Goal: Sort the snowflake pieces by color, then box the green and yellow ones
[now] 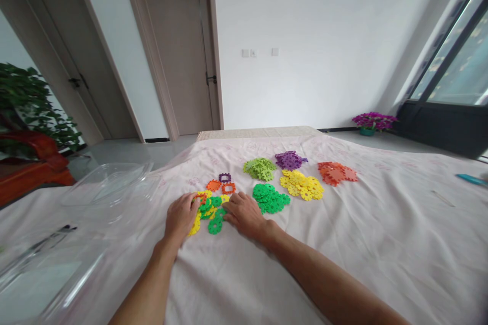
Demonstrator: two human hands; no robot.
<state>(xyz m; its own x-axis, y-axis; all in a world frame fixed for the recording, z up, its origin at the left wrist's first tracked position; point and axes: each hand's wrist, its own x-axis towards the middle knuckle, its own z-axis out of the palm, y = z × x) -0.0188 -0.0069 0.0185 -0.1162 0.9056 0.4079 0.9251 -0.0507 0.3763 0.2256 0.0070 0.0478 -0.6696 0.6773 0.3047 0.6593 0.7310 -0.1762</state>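
Observation:
A mixed heap of interlocking plastic discs (207,209), mostly green and yellow with some orange, lies on the cloth between my hands. My left hand (182,216) is at the heap's left edge, fingers bent together beside an orange piece (201,197). What its fingertips grip, if anything, is hidden. From the right, my right hand (244,213) reaches into the heap, its fingers curled down at green and yellow discs; the exact piece under them does not show. A loose green disc (215,227) lies at the near side. Just beyond are orange pieces (214,185) and a purple square frame (224,177).
Sorted piles stand to the right: green discs (270,199), yellow discs (303,186), light green pieces (260,168), purple pieces (290,159) and orange pieces (336,173). Clear plastic containers (114,188) sit on the left. A blue object (470,179) lies far right on the wrinkled cloth (362,249).

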